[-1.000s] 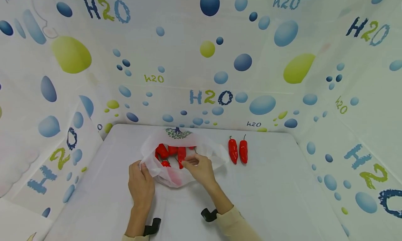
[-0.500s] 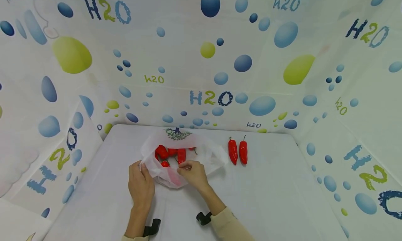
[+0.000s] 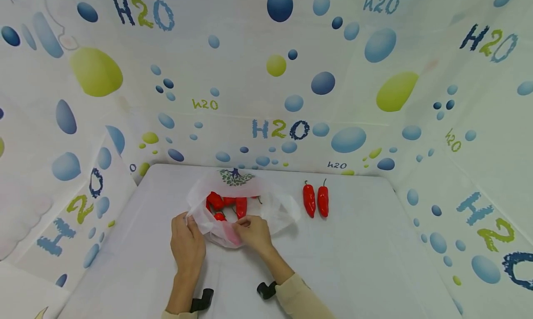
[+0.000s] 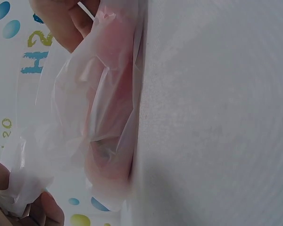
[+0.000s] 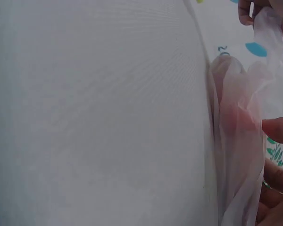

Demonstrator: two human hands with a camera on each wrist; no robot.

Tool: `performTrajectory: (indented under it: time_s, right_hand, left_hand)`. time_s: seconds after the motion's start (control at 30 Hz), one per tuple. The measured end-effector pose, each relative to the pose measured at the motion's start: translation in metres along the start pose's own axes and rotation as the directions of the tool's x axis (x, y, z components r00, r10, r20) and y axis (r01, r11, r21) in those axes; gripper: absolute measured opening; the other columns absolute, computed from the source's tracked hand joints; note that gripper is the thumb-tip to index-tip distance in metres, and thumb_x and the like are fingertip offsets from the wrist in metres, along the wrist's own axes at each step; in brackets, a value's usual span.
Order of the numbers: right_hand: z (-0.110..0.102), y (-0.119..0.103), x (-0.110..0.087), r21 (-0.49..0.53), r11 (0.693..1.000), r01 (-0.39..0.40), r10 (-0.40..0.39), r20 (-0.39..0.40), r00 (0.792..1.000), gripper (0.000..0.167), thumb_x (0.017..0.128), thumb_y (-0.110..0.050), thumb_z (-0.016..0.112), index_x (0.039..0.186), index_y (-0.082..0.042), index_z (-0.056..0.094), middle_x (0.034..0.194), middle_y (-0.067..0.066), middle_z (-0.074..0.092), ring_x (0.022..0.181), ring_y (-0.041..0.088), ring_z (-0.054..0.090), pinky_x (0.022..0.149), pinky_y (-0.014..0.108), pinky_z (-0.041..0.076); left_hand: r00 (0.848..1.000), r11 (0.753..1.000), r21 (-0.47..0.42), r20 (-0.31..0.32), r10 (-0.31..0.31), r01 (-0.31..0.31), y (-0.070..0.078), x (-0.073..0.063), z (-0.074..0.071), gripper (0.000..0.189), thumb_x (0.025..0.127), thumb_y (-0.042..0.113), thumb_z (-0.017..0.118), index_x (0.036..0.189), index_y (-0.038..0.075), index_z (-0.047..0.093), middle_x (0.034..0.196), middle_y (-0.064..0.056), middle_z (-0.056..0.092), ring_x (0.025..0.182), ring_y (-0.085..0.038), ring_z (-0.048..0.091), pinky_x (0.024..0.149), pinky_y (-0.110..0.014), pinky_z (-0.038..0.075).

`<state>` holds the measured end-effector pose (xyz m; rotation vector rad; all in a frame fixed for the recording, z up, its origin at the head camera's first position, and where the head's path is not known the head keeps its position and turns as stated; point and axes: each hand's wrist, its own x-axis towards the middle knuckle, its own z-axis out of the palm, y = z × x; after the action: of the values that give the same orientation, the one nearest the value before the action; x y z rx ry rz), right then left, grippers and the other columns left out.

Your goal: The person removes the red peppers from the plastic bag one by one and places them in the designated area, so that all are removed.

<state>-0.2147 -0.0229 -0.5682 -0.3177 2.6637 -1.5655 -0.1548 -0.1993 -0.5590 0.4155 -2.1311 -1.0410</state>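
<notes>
A thin white plastic bag [image 3: 208, 226] with a tree print lies on its side, its mouth showing several red peppers [image 3: 215, 201]. My left hand [image 3: 187, 245] pinches the left edge of the mouth; the bunched film shows between its fingers in the left wrist view. At the near rim of the bag is my right hand [image 3: 253, 233], fingers bent. In the right wrist view its thumb [image 5: 279, 130] tip meets the film, with a gap between it and the other fingers [image 5: 276, 178]. The film hides the lower peppers.
Two long red peppers [image 3: 309, 200] lie side by side to the right of the bag on a white-covered table [image 3: 354, 254]. A white sheet [image 3: 250, 78] with blue and green drops and H2O lettering rises behind and at both sides.
My right hand has drawn back from the peppers in the mouth, left and toward me, to the bag's near rim. The left hand keeps its hold in place.
</notes>
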Motion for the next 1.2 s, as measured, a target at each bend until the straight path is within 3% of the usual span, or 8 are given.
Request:
performTrajectory:
  time_s: [0.27, 0.5, 0.7, 0.93, 1.2]
  right_hand:
    - [0.006, -0.001, -0.001, -0.056, 0.997, -0.057, 0.060, 0.044, 0.997, 0.023, 0.087, -0.033, 0.084, 0.093, -0.011, 0.079, 0.074, -0.008, 0.069, 0.062, 0.007, 0.060, 0.055, 0.024, 0.052]
    - [0.008, -0.008, -0.002, -0.074, 0.989, -0.127, 0.132, 0.075, 0.988, 0.037, 0.079, -0.040, 0.091, 0.099, -0.012, 0.078, 0.077, -0.008, 0.069, 0.066, 0.010, 0.061, 0.058, 0.025, 0.053]
    - [0.011, -0.010, -0.002, -0.134, 0.984, -0.117, 0.130, 0.094, 0.987, 0.035, 0.076, -0.034, 0.093, 0.098, -0.011, 0.077, 0.078, -0.008, 0.071, 0.067, 0.008, 0.062, 0.059, 0.026, 0.052]
    - [0.015, -0.012, -0.001, -0.242, 0.966, -0.088, 0.111, 0.086, 0.990, 0.026, 0.078, -0.033, 0.086, 0.093, -0.014, 0.077, 0.072, -0.010, 0.067, 0.066, 0.008, 0.060, 0.059, 0.030, 0.049]
    - [0.011, -0.019, -0.002, -0.219, 0.967, -0.133, 0.151, 0.070, 0.986, 0.029, 0.075, -0.031, 0.088, 0.090, -0.011, 0.074, 0.076, -0.005, 0.068, 0.068, 0.013, 0.059, 0.062, 0.033, 0.054]
  left_hand:
    - [1.000, 1.000, 0.006, 0.002, 0.006, -0.006, 0.000, 0.000, 0.000, 0.030, 0.111, 0.018, 0.045, 0.125, -0.007, 0.055, 0.115, -0.026, 0.056, 0.096, -0.047, 0.060, 0.082, -0.058, 0.049]
    - [1.000, 1.000, 0.014, 0.023, -0.007, 0.006, 0.002, -0.001, -0.001, 0.031, 0.112, 0.018, 0.044, 0.127, -0.006, 0.054, 0.116, -0.026, 0.057, 0.095, -0.045, 0.060, 0.081, -0.056, 0.050]
    - [1.000, 1.000, 0.013, 0.018, -0.004, 0.004, 0.004, -0.001, -0.001, 0.030, 0.111, 0.017, 0.045, 0.126, -0.007, 0.055, 0.115, -0.026, 0.057, 0.095, -0.046, 0.061, 0.080, -0.056, 0.050]
    - [1.000, 1.000, 0.015, 0.007, 0.000, 0.000, 0.006, -0.001, -0.001, 0.030, 0.111, 0.017, 0.045, 0.125, -0.007, 0.056, 0.115, -0.026, 0.058, 0.097, -0.048, 0.061, 0.080, -0.058, 0.048]
    - [1.000, 1.000, 0.012, -0.006, 0.012, -0.012, 0.003, 0.000, 0.000, 0.029, 0.111, 0.016, 0.045, 0.124, -0.008, 0.056, 0.114, -0.027, 0.058, 0.097, -0.050, 0.061, 0.080, -0.060, 0.048]
